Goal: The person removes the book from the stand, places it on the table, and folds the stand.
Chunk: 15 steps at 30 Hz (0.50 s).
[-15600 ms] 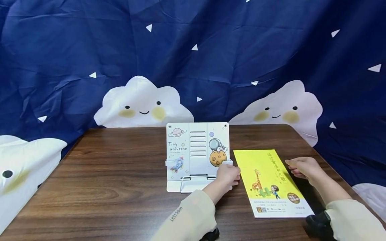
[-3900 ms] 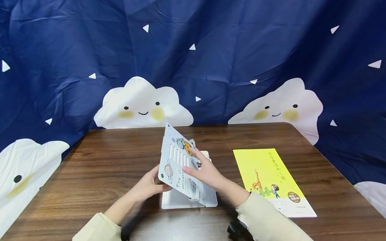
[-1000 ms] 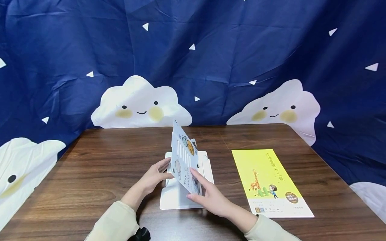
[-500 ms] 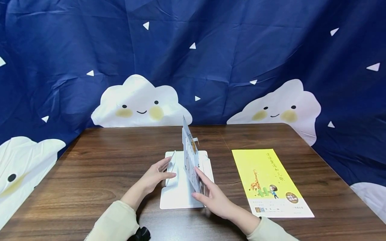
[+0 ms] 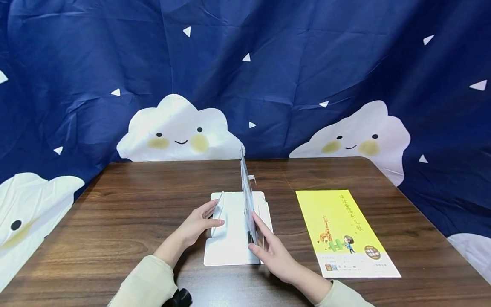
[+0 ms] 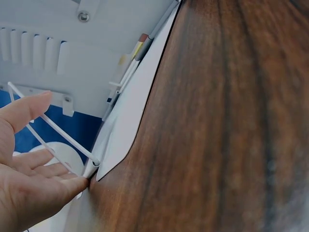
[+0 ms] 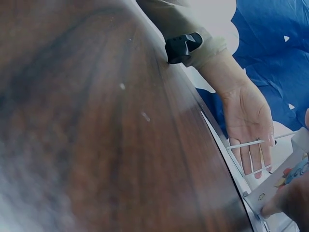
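Note:
A white book stand with space pictures lies turned sideways mid-table. Its base plate [image 5: 230,256] is flat on the wood, and its panel [image 5: 245,183] stands nearly upright, edge-on in the head view. My right hand [image 5: 274,256] holds the panel's near edge between thumb and fingers. On the base's left side, my left hand [image 5: 195,224] holds the thin white wire support [image 6: 68,138], its thumb over the wire and its fingers behind. In the right wrist view, the left fingers [image 7: 248,154] show behind the wire.
A yellow book [image 5: 341,230] with a giraffe on its cover lies flat to the right. Beyond the brown wooden table [image 5: 134,213] hangs a blue curtain [image 5: 268,76] with clouds and white triangles.
Since the oldest frame, the stand has been turned sideways. Over the last second my right hand has swung the panel rightward from a left lean to nearly upright; my left hand stays put.

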{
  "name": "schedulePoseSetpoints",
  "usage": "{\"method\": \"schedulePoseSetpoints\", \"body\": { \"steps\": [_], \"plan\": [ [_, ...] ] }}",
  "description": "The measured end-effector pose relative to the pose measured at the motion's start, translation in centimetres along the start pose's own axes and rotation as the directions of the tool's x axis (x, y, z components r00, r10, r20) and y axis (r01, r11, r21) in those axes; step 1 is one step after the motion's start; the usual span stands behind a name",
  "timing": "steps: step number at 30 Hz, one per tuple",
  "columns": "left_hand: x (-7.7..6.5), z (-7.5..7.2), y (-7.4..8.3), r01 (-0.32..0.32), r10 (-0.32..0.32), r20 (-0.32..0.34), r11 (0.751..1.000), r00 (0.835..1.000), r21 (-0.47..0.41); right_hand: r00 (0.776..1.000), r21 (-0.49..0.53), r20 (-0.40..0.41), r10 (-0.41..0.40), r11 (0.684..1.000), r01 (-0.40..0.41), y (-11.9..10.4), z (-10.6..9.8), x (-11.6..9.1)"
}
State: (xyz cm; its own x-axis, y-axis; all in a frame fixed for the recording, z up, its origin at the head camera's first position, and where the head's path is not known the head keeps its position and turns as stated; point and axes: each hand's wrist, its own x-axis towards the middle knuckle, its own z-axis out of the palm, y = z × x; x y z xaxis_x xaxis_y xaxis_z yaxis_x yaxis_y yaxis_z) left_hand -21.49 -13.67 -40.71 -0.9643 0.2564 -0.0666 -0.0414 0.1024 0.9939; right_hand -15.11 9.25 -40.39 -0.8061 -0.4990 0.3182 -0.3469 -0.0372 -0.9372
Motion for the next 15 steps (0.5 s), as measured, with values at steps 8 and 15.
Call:
{"method": "schedulePoseSetpoints", "body": {
  "steps": [8, 15],
  "plan": [
    [-0.03, 0.0, 0.01, 0.001, -0.001, -0.003, 1.0, 1.0, -0.013, 0.999, 0.071, -0.001, -0.039, 0.997, 0.038, 0.14, 0.1, -0.1],
    [-0.05, -0.08, 0.02, 0.005, -0.005, 0.001, 1.0, 1.0, -0.027, 0.999, 0.112, -0.004, -0.045, 0.993, 0.045, 0.08, 0.11, -0.13]
  ]
}}
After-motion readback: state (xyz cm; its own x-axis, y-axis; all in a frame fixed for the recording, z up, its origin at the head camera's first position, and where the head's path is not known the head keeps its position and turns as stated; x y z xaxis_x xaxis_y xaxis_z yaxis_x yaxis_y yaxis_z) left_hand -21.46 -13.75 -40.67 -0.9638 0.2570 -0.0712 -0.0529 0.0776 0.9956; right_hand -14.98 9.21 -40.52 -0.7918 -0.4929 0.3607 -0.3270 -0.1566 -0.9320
